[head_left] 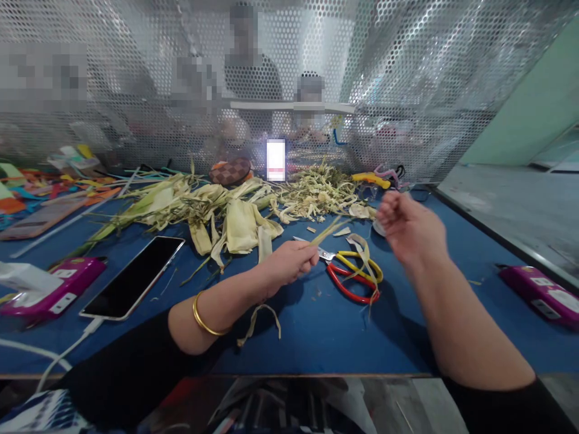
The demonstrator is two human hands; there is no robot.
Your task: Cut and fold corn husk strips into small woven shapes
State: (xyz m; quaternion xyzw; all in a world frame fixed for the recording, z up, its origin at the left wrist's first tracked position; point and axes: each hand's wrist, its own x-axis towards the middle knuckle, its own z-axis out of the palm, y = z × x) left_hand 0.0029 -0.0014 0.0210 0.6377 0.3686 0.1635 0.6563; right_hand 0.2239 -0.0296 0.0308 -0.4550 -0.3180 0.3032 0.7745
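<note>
Where the blue tabletop [325, 352] comes closest to you, a loose curled strip [273, 310] lies just on the near side of your L hand [294, 263]. That hand's closed round a small bunch of thin, pale-green husk strips [328, 231], ends fanning out away from you, approx. above the scissors' blades. Your R hand [409, 228] is raised off to the R, fingers curled in; can't tell if they've got anything or how tightly they're closed. Btwn the two, the scissors [355, 295] (red & yellow handles) lie on the tabletop w/ a dry strip [362, 256] draped over the handles, so they're not in use.

Farther L, there's a phone [136, 277] on its charging cable. Beyond your L hand, the broad husks [242, 226] sit in a heap, mostly wide pieces, which I'd judge aren't split down yet. Next to them, to the R, is a pile of thin shreds & bits [323, 193], so a fair amt. looks already broken down. Overall, part-way at best; can't tell the exact qty. left. Farthest back, a perforated screen [389, 78] stands behind it all.
</note>
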